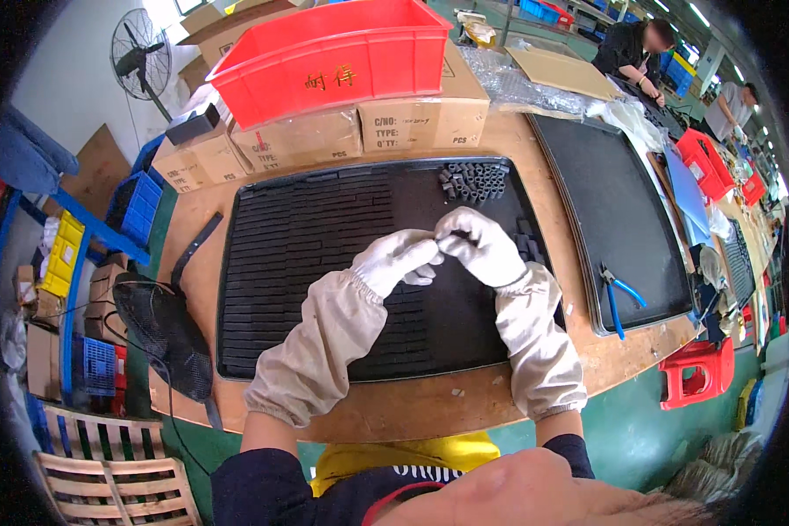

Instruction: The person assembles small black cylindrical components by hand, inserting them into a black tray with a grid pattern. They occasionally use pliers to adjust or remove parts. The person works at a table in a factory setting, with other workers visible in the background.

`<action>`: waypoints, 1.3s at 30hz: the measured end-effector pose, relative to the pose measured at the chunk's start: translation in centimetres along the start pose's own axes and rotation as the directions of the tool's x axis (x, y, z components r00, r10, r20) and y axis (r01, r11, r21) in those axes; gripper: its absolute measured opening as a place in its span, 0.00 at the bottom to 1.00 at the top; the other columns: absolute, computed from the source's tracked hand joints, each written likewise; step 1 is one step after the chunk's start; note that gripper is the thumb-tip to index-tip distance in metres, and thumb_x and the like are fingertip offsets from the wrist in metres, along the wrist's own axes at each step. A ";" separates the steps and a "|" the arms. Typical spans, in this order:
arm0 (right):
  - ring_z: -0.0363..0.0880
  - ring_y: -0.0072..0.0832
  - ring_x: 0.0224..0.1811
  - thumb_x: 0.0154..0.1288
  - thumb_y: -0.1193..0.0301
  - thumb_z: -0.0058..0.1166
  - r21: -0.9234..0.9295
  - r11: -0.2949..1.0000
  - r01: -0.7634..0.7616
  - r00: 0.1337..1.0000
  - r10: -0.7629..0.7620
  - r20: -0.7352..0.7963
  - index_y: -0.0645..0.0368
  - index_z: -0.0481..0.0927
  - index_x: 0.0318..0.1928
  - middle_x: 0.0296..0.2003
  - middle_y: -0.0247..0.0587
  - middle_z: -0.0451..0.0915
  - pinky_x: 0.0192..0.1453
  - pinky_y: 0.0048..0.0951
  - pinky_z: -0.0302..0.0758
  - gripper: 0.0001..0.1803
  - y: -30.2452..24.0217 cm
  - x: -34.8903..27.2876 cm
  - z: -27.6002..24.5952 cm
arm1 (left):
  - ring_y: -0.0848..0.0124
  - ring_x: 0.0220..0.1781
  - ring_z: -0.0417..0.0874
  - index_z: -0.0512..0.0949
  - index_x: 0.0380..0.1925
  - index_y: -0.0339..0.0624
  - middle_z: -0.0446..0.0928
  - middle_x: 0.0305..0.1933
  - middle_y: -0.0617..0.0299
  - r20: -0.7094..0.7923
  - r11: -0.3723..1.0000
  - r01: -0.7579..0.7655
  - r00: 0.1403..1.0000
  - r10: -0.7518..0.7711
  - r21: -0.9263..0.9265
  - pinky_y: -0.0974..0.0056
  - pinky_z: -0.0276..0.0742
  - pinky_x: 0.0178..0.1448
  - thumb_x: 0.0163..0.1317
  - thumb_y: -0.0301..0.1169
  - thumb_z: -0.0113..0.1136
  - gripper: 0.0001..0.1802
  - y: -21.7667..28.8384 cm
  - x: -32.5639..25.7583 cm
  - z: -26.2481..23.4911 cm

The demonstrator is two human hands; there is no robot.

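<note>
My left hand [396, 260] and my right hand [484, 249], both in white gloves, meet above a large black tray [464, 329]. Their fingertips are pinched together and touch or nearly touch. Whatever lies between them is too small or too hidden to make out. Long rows of flat black pieces [311, 232] fill the tray's left and middle. Beyond my right hand, a cluster of short black tubes [473, 181] stands at the tray's far side. A few loose black pieces [531, 244] lie by its right edge, partly behind my right hand.
A red plastic bin [333, 74] rests on cardboard boxes [425, 123] behind the tray. To the right, blue-handled pliers [620, 294] lie on another black tray [613, 193]. A black mesh object [166, 329] and a strap [197, 250] are at left. A co-worker [635, 57] stands far right.
</note>
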State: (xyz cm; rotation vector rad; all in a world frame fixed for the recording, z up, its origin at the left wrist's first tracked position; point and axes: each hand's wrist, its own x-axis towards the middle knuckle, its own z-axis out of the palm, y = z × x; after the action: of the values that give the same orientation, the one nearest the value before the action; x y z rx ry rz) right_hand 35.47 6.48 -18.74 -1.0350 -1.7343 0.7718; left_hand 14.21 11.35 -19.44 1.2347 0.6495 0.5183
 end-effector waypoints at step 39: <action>0.81 0.44 0.41 0.62 0.73 0.57 -0.845 0.496 -0.199 0.967 -0.040 -0.252 0.50 0.80 0.46 0.39 0.45 0.81 0.46 0.44 0.79 0.12 6.0 -1.0 -2.3 | 0.72 0.38 0.83 0.83 0.48 0.42 0.83 0.40 0.60 -0.152 0.839 -0.201 0.937 0.316 0.506 0.67 0.79 0.44 0.64 0.38 0.66 0.16 0.2 0.1 0.1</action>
State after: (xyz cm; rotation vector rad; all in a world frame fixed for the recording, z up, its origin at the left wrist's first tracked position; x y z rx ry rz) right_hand 39.64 8.39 -23.39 -1.8067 -1.8613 -0.3057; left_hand 14.32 11.38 -19.26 1.7729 0.8455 0.7648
